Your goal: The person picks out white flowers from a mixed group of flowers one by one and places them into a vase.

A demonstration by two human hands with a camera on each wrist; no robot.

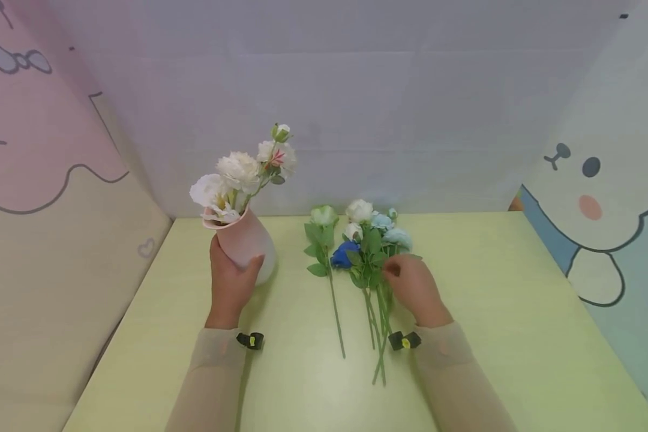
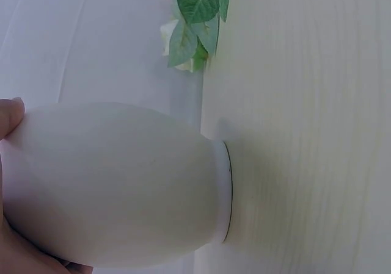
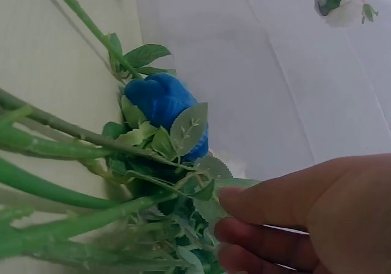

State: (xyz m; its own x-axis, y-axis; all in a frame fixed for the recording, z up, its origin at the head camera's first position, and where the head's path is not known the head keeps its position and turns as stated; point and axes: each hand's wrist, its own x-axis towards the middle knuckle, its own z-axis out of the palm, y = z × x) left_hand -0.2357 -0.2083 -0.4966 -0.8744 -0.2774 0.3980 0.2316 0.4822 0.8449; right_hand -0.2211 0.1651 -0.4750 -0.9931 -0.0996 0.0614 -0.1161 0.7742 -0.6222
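Note:
My left hand (image 1: 233, 282) grips a pale pink-white vase (image 1: 255, 243) around its side, thumb toward the right. In the left wrist view the vase's base (image 2: 223, 191) is at the tabletop. White flowers (image 1: 239, 171) stand in its mouth. My right hand (image 1: 413, 285) is at a bunch of artificial flowers lying on the table, its thumb and fingertips close together by a leaf (image 3: 211, 208); I cannot tell whether they pinch it. The bunch has a blue rose (image 1: 344, 254), white blooms (image 1: 359, 211), light blue blooms (image 1: 397, 239) and green stems (image 1: 380, 336).
A pale green flower (image 1: 324, 216) on a long stem lies apart, between the vase and the bunch. The light yellow-green table (image 1: 297, 384) meets a pale back wall (image 1: 324, 108). Cartoon-printed panels (image 1: 599, 180) stand at both sides.

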